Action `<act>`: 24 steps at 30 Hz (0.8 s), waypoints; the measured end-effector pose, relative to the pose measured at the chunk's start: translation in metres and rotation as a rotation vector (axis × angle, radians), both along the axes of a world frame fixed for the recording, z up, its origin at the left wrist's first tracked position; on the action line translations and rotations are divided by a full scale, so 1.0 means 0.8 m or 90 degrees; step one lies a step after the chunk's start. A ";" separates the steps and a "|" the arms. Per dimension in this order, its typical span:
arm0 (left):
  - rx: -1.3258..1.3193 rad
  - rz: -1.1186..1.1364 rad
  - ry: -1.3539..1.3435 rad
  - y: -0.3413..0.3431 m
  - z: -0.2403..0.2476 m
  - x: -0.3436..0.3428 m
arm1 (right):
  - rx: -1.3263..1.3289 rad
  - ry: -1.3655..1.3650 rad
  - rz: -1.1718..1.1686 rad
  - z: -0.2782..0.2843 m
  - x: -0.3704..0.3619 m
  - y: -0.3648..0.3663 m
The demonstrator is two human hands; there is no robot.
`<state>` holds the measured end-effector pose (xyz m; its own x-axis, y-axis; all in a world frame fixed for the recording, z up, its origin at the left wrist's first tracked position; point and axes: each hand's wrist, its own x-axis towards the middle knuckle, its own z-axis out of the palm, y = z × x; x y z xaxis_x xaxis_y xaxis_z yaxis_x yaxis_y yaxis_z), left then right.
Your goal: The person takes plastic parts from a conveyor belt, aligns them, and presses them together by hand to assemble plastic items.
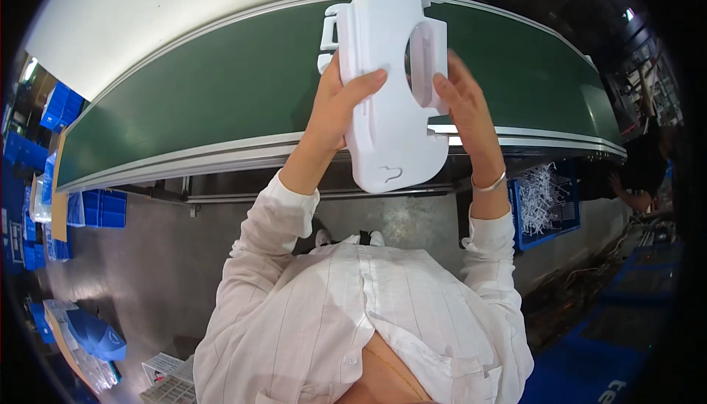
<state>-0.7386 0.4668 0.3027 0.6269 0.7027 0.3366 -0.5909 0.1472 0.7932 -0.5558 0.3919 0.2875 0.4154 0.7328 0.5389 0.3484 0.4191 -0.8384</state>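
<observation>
White striped shirt sleeves [294, 257] rise nearest; beyond, the long green conveyor belt [206, 102]. Both hands grip a white moulded-plastic panel with an oval cutout [390, 95], held above the belt: left hand [342, 106] clasps its left edge, right hand [464, 106] its right. It looks light, stiff, smooth; edges suit holding.

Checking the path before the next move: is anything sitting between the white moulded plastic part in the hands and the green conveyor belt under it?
Nothing visible does. The white moulded plastic part is held up by the left hand and right hand, and the green conveyor belt around it is bare; the patch directly behind the part is hidden.
</observation>
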 end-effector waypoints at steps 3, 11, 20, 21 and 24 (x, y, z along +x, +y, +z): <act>-0.027 -0.042 -0.047 -0.002 -0.002 0.000 | -0.193 0.242 0.273 0.016 -0.008 -0.014; 0.091 0.074 0.111 0.011 -0.027 -0.016 | -0.127 0.088 0.242 0.025 0.008 -0.008; 0.325 0.146 0.155 -0.001 0.006 -0.031 | -0.076 -0.222 0.393 0.196 0.045 -0.018; 0.361 0.166 0.173 0.004 0.004 -0.034 | -0.070 -0.222 0.403 0.194 0.043 -0.021; 0.424 0.222 0.207 0.007 0.006 -0.033 | -0.059 -0.234 0.376 0.189 0.027 -0.030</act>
<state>-0.7653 0.4724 0.3079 0.5473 0.5927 0.5909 -0.2409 -0.5646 0.7895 -0.5338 0.3676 0.4387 -0.2636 0.8297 0.4920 0.3517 0.5576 -0.7519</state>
